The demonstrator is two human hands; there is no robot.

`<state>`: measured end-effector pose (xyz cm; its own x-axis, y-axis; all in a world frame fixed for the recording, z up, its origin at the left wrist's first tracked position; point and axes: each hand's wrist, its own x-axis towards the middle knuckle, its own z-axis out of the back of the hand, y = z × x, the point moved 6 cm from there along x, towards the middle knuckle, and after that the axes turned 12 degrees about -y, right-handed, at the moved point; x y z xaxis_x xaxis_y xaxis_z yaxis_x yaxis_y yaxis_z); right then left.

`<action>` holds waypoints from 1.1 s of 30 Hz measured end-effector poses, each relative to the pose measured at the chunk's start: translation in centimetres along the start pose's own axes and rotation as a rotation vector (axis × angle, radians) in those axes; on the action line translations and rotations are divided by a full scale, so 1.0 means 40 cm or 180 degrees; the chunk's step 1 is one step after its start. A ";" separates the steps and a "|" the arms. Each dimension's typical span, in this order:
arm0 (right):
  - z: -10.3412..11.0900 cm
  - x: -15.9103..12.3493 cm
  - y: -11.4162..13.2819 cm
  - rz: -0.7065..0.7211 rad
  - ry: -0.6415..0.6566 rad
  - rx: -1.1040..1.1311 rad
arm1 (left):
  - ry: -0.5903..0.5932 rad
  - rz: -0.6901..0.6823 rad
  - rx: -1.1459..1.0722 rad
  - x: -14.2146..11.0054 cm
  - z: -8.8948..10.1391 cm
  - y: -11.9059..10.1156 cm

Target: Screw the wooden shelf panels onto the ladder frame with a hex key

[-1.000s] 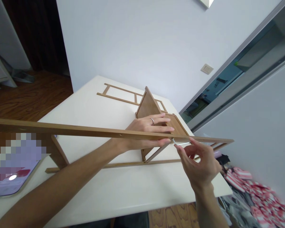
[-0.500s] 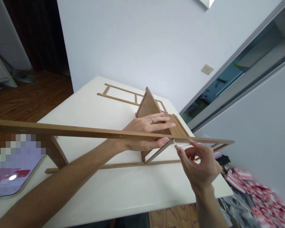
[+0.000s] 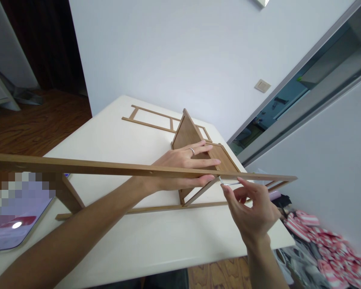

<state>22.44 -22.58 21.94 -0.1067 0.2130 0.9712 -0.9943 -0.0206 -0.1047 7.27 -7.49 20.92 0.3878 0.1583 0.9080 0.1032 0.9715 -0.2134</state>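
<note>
A wooden ladder-like frame stands on its side, its upper rail (image 3: pixel 108 167) crossing the whole view near me. My left hand (image 3: pixel 188 162) reaches through the frame and grips this rail near the joint, thumb below and fingers stretched over a wooden shelf panel (image 3: pixel 186 130). That panel stands on edge against the frame. Between the thumb and fingers of my right hand (image 3: pixel 252 202) is a thin silver hex key (image 3: pixel 231 184). Its short bent end meets the rail's underside at the joint, just right of my left thumb.
A second wooden frame (image 3: pixel 153 112) lies flat at the back of the white table (image 3: pixel 132 249). Another wooden panel (image 3: pixel 224 156) is behind the joint. At the left edge rests a tablet-like device (image 3: pixel 21 228), partly pixelated. Red-and-white striped cloth (image 3: pixel 333 241) lies beyond the table's right side.
The view has shifted very slightly. Both hands keep nearly the same places, with the hex key still at the joint and at almost the same angle.
</note>
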 end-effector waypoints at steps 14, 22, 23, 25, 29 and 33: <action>0.003 -0.008 -0.003 -0.0063 0.0008 0.0050 | -0.0173 -0.0314 0.0220 -0.001 -0.001 -0.004; 0.006 0.005 0.021 -0.0020 0.0036 -0.0080 | -0.0198 -0.0182 0.0143 -0.003 0.000 -0.003; 0.007 0.007 0.026 0.0046 0.0018 -0.0092 | -0.0192 -0.0157 0.0130 -0.003 -0.001 -0.003; 0.008 0.008 0.033 0.0148 0.0000 -0.0106 | -0.0146 -0.0104 0.0132 -0.004 -0.001 -0.001; 0.007 0.005 0.033 0.0172 0.0010 -0.0108 | -0.0105 -0.0115 0.0180 -0.001 0.001 -0.003; 0.009 0.002 0.032 0.0186 0.0004 -0.0116 | -0.0174 -0.0216 0.0229 0.001 0.005 -0.008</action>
<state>21.17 -22.94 21.98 -0.1645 0.2137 0.9629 -0.9856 0.0025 -0.1690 7.09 -7.77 21.10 0.3313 0.0993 0.9383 0.0606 0.9902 -0.1262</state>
